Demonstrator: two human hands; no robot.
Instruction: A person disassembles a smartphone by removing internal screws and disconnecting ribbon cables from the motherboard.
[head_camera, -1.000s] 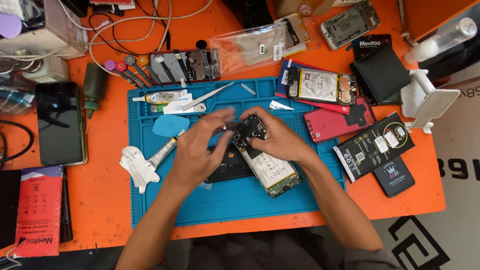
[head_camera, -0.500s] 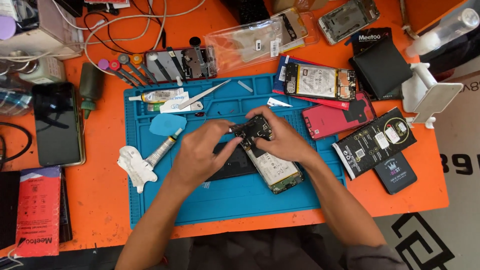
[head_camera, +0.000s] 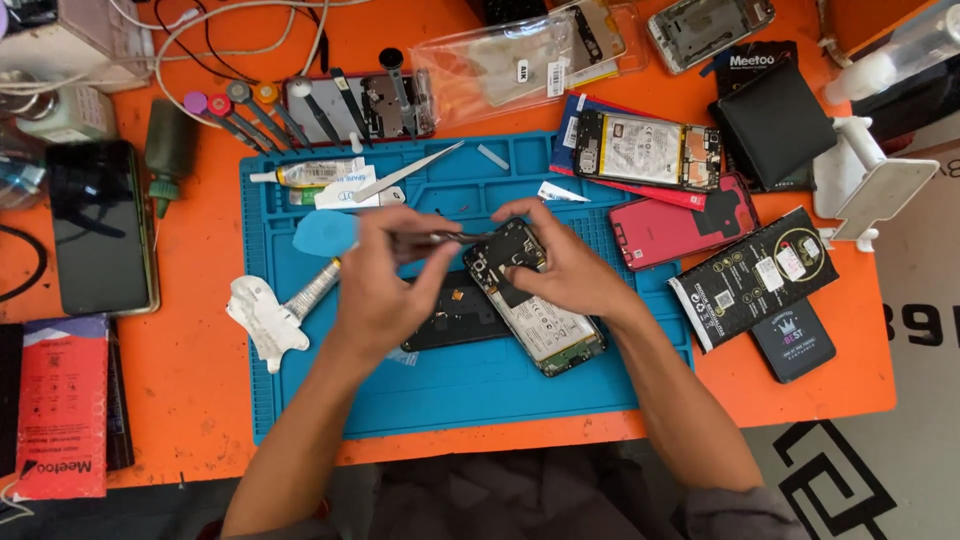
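Centrally, the opened phone lay tilted on the blue work mat, with the right hand closed over its upper end. The left hand pinched metal tweezers (tips at the phone's top edge), beside a black panel on the mat.

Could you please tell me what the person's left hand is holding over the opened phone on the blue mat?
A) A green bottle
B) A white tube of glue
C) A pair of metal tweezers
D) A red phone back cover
C: the left hand pinches thin metal tweezers whose tips point at the top of the opened phone, which the right hand steadies on the blue mat.
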